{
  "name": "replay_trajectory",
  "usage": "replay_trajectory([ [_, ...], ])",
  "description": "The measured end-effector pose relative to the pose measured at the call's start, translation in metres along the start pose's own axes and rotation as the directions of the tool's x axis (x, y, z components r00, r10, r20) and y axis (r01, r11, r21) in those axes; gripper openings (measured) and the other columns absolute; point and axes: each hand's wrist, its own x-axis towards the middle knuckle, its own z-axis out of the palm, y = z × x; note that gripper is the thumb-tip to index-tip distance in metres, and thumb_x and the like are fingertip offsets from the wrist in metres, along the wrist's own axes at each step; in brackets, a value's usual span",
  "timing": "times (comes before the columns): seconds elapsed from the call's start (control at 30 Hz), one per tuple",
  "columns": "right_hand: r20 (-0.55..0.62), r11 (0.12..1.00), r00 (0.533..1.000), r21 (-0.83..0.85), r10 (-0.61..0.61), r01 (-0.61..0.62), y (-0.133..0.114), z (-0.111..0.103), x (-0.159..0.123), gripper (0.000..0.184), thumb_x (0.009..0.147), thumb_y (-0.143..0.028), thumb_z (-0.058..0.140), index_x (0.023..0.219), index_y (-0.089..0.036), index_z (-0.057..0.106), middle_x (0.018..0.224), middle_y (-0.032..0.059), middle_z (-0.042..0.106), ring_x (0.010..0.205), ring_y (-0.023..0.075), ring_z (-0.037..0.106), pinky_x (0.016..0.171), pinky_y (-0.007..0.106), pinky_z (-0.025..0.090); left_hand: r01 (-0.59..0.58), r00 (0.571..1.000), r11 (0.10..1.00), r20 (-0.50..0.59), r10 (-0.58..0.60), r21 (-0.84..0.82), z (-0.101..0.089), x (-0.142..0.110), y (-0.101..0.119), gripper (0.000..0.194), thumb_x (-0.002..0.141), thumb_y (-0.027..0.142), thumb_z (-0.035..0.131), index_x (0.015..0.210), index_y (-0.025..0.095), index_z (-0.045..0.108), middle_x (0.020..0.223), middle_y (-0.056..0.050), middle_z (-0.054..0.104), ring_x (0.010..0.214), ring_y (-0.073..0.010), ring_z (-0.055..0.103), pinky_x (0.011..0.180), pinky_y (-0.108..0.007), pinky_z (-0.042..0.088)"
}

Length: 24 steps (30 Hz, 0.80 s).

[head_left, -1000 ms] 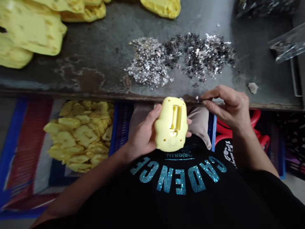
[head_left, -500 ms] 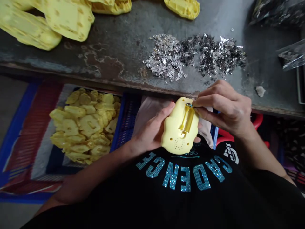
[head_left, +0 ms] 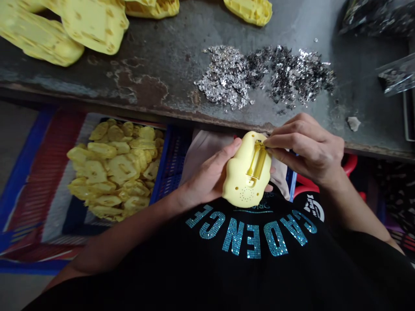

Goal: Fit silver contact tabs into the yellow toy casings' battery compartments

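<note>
**Right hand pinches a tiny metal piece (head_left: 265,143) on a yellow plastic casing (head_left: 247,172)**

Beyond the casing stretches the table (head_left: 155,86), carrying silvery flakes (head_left: 266,75); beside it sits a blue crate (head_left: 168,164) of yellow shells (head_left: 110,168). Below it, a black shirt (head_left: 249,276) reads "CADENCE" upside down. The left hand (head_left: 207,175) cups the casing, while the right hand (head_left: 306,149) closes thumb and finger, mostly hiding the piece.

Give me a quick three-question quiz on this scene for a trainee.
1. Which hand grips the yellow housing?
2. True or false: the fingertips of the right hand are at the top of the housing's recess.
3. Fill in the blank: the shiny flakes lie on the ____.

Key: 1. left hand; 2. true; 3. bench.
</note>
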Motion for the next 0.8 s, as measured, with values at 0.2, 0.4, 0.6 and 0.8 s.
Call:
replay_trajectory([
  [0.2,-0.037,0.998,0.999,0.048,-0.039,0.041,0.003,0.000,-0.007,0.024,0.115,-0.026,0.080,0.135,-0.037,0.085,0.116,0.0022,0.090,0.098,0.0240,0.084,0.088,0.043,0.070,0.003,1.000,1.000,0.029,-0.003,0.002,-0.002,0.001,-0.002,0.077,0.113,0.076,0.071,0.163,0.017,0.073,0.117,-0.013,0.093,0.100,-0.0345,0.092,0.091,-0.046,0.074],
  [0.4,-0.083,1.000,0.997,0.020,-0.004,0.005,0.002,0.003,-0.016,0.030,0.114,-0.028,0.082,0.141,-0.040,0.084,0.117,0.0013,0.091,0.096,0.0244,0.084,0.087,0.045,0.069,0.003,1.000,0.999,0.019,-0.002,-0.033,-0.003,0.001,-0.003,0.074,0.115,0.072,0.069,0.167,0.020,0.071,0.117,-0.013,0.094,0.099,-0.0360,0.092,0.088,-0.046,0.074],
  [0.6,-0.124,0.996,0.988,0.015,0.087,-0.086,-0.006,0.004,-0.017,0.018,0.115,-0.030,0.080,0.129,-0.038,0.088,0.115,0.0036,0.092,0.094,0.0258,0.084,0.086,0.047,0.069,0.000,1.000,0.999,0.024,0.001,-0.048,-0.003,0.002,-0.006,0.079,0.115,0.073,0.069,0.171,0.018,0.066,0.120,-0.015,0.094,0.099,-0.0379,0.093,0.085,-0.046,0.074],
  [0.8,0.067,0.944,0.960,0.175,0.273,-0.280,-0.012,-0.010,-0.003,0.023,0.116,-0.047,0.081,0.131,-0.032,0.087,0.113,0.0065,0.087,0.093,0.0243,0.080,0.080,0.040,0.070,-0.227,0.949,0.967,-0.195,0.247,0.119,0.011,0.001,-0.015,0.067,0.103,0.069,0.091,0.152,0.026,0.076,0.132,-0.007,0.093,0.113,-0.0339,0.091,0.092,-0.041,0.074],
])
